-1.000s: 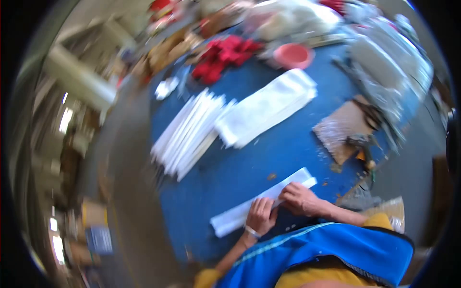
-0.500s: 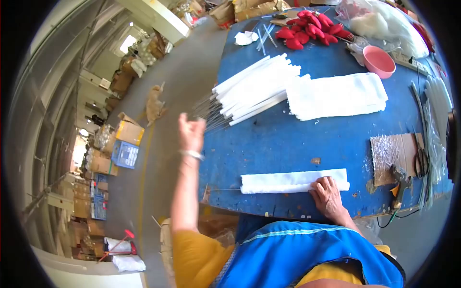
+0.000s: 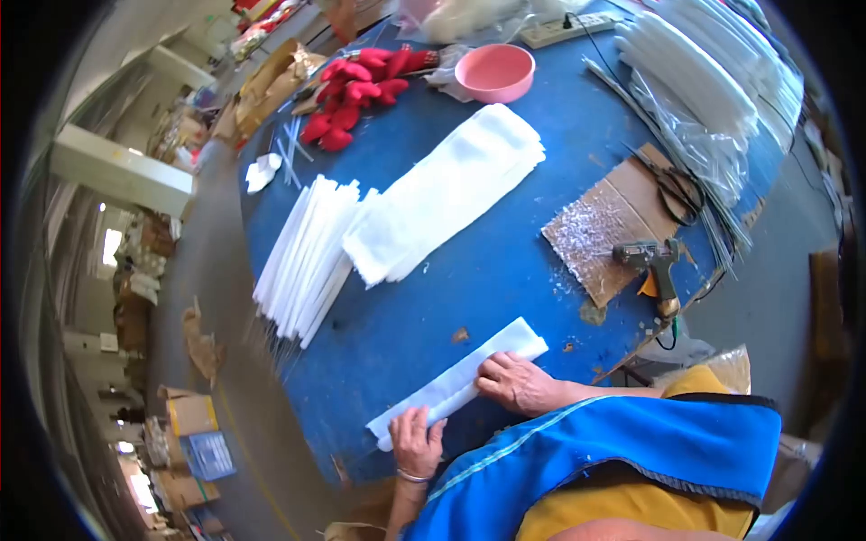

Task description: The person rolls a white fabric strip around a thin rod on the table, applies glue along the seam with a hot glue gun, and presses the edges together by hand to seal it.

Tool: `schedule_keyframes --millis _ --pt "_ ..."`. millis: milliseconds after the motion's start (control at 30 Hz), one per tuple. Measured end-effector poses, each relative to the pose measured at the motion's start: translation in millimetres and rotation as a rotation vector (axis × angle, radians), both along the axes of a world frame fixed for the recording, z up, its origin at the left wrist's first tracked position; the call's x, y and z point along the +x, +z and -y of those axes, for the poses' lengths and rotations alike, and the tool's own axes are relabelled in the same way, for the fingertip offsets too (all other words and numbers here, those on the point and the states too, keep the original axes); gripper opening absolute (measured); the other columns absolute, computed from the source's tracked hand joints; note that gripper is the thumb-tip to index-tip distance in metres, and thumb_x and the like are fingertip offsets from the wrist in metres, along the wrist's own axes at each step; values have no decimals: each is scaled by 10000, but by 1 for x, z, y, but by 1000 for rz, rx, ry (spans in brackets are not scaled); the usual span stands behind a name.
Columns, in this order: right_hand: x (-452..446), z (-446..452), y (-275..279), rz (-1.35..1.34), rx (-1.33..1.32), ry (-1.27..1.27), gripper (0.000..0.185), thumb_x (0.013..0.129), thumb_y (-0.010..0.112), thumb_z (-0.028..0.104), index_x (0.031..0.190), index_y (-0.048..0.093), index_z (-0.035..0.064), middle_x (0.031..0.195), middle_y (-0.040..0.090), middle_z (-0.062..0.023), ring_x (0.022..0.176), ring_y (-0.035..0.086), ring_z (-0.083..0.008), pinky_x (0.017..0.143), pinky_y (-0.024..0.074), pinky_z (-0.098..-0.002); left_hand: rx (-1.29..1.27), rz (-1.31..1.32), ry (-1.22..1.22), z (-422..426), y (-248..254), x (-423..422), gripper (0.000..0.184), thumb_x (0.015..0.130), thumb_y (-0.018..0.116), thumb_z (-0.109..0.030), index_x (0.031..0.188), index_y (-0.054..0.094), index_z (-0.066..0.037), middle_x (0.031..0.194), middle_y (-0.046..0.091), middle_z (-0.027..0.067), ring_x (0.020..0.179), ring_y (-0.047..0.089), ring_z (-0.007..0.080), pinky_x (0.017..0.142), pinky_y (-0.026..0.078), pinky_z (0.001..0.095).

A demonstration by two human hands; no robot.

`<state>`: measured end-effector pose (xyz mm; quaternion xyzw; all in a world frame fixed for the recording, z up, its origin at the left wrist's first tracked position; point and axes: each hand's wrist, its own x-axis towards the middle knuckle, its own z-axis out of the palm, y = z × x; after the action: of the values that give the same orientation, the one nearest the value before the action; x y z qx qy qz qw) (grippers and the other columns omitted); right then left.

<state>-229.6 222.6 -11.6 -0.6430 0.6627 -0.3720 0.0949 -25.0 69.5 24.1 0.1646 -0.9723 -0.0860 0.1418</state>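
A long folded strip of white cloth (image 3: 458, 374) lies on the blue table near its front edge. My left hand (image 3: 415, 442), with a band at the wrist, presses on the strip's lower left end, fingers close together. Farther right along the strip, my right hand (image 3: 516, 382) has its fingers curled onto the near edge of the cloth. Beyond them lie a bundle of white rolled sticks (image 3: 307, 261) with thin wires at their near ends and a stack of flat white cloth (image 3: 446, 194).
On the blue table (image 3: 487, 288) are a glue gun (image 3: 651, 266), scissors (image 3: 678, 194) on cardboard (image 3: 604, 221), a pink bowl (image 3: 495, 74), red plush pieces (image 3: 352, 95), a power strip (image 3: 570, 31) and bagged white rolls (image 3: 690, 77). Boxes (image 3: 191, 413) stand on the floor at left.
My left hand has come back from beside the stick bundle onto the left end of the strip. My right hand stays on the cloth. The view has turned, so the table appears tilted.
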Motion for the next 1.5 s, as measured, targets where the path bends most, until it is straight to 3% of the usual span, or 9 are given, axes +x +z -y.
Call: schedule_keyframes --millis 33,167,433,733,867,1133,1500 --pt "2 0 0 6 -2 -5 168 806 531 126 960 511 61 964 480 -90 945 490 -247 817 384 -361 -92 45 -35 1 -16 7 247 812 687 -212 995 637 -55 945 576 122 813 531 323 728 418 435" --pt "1 2 -2 -3 6 4 163 810 522 138 952 508 60 958 474 -92 936 490 -240 812 386 -356 -55 -92 -16 2 -31 6 183 840 656 -206 953 634 -64 918 577 106 800 528 305 727 403 436" --pt "-3 2 -2 -2 -21 6 152 789 554 146 914 520 67 923 487 -78 899 495 -229 780 397 -338 -8 -47 45 5 -38 11 223 882 620 -277 938 631 -62 923 585 119 839 533 324 787 405 469" --pt "1 4 -4 -10 -81 -19 121 790 588 132 871 522 71 907 493 -83 872 505 -234 758 406 -348 48 -139 27 3 -32 6 221 845 670 -233 951 606 -50 909 571 136 812 533 335 771 410 444" --pt "4 5 -9 -36 -84 -52 194 796 661 148 943 550 86 933 527 -72 869 524 -239 738 423 -364 53 -139 3 7 -33 7 215 831 686 -220 938 603 -53 898 577 125 815 540 325 764 412 436" --pt "7 5 6 -83 -93 -77 217 766 690 112 927 548 82 906 515 -80 848 523 -255 738 430 -370 104 -228 -13 9 -38 6 200 815 702 -201 918 612 -56 901 585 98 820 544 296 763 409 422" --pt "14 11 16 -160 15 -90 247 731 691 100 948 582 60 934 553 -118 858 547 -296 761 466 -397 95 -164 -76 11 -43 9 265 814 680 -269 965 609 -64 940 573 74 866 533 260 732 411 411"
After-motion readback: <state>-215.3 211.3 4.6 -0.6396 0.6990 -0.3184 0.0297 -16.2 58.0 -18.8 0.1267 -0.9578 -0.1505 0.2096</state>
